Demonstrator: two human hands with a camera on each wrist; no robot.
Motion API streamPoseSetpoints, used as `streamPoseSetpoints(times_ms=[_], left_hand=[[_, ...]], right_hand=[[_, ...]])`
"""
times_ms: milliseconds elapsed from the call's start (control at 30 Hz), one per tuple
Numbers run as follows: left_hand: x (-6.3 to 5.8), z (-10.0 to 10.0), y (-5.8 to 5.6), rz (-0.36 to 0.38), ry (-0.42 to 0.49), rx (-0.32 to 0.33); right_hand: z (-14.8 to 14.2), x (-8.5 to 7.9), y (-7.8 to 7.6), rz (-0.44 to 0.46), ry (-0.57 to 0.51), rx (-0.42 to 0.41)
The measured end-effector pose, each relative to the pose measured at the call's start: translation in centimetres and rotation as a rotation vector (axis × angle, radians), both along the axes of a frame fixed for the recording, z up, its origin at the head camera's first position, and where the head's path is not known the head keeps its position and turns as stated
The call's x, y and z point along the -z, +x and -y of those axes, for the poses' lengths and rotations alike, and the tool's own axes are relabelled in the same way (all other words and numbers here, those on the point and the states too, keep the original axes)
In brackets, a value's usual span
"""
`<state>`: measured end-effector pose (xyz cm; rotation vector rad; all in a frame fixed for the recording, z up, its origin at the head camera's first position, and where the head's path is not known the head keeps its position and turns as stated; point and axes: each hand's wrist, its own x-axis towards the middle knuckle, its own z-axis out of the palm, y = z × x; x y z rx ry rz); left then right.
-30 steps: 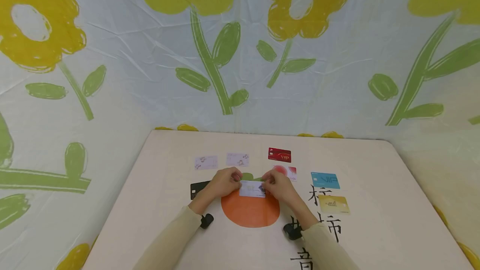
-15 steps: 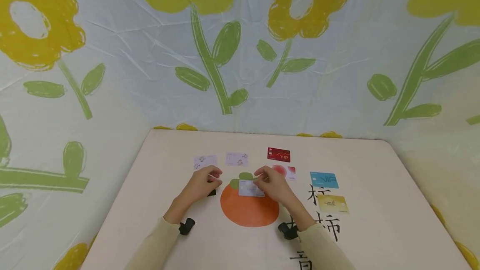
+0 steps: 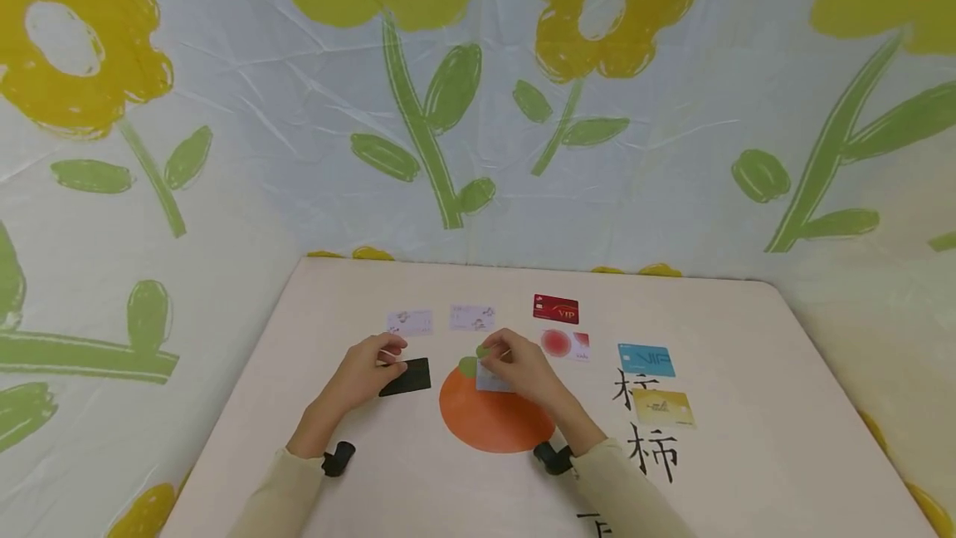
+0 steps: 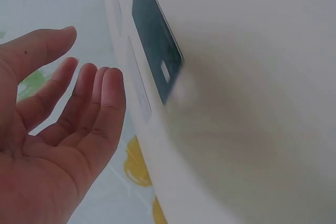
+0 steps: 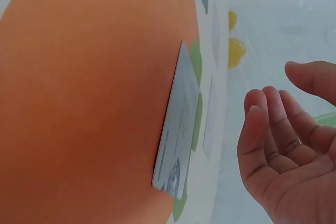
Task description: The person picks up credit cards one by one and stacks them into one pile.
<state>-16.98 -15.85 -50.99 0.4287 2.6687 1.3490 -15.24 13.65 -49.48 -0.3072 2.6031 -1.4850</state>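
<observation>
My left hand (image 3: 364,369) hovers at the left end of a black card (image 3: 414,375), fingers loosely bent and holding nothing. In the left wrist view a gap shows between the fingertips and that dark card (image 4: 155,35). Over a silver-white card (image 3: 493,380) hangs my right hand (image 3: 523,368), which hides the card's right part. The right wrist view has this silvery card (image 5: 180,135) lying flat on the orange print, apart from the relaxed, bare fingers (image 5: 257,124).
Two pale lilac cards (image 3: 409,321) lie at the back left. A red VIP card (image 3: 556,310), a card with a pink circle (image 3: 556,344), a blue card (image 3: 646,359) and a gold card (image 3: 665,408) lie rightward. Orange fruit print (image 3: 493,426) and black characters (image 3: 654,453) mark the tablecloth.
Both hands were at the silver-white card's ends. My left hand has left it and moved left to the black card; my right hand has shifted slightly left, over the silver-white card.
</observation>
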Motion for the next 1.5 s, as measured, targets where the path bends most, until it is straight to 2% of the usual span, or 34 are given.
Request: streamPoseSetpoints(times_ms=[267, 467, 667, 933, 1167, 1500], left_hand=[[0.1, 2.0, 0.1, 0.031, -0.073, -0.041], [0.6, 2.8, 0.0, 0.010, -0.127, -0.019], [0.9, 3.3, -0.1, -0.011, -0.157, 0.007], [1.5, 3.6, -0.1, -0.002, -0.188, 0.019], [1.4, 3.5, 0.2, -0.012, -0.238, 0.058], [1.4, 3.2, 0.4, 0.017, -0.274, 0.034]], right_hand=[[2.9, -0.2, -0.9, -0.043, -0.007, -0.083], [5.0, 0.6, -1.4, -0.015, -0.007, -0.131], [6.7, 1.5, -1.9, -0.011, 0.012, -0.142], [8.0, 2.5, -2.3, -0.012, 0.012, -0.154], [8.7, 2.7, -2.4, 0.003, 0.112, -0.169], [9.4, 3.3, -2.4, -0.018, 0.240, -0.176]])
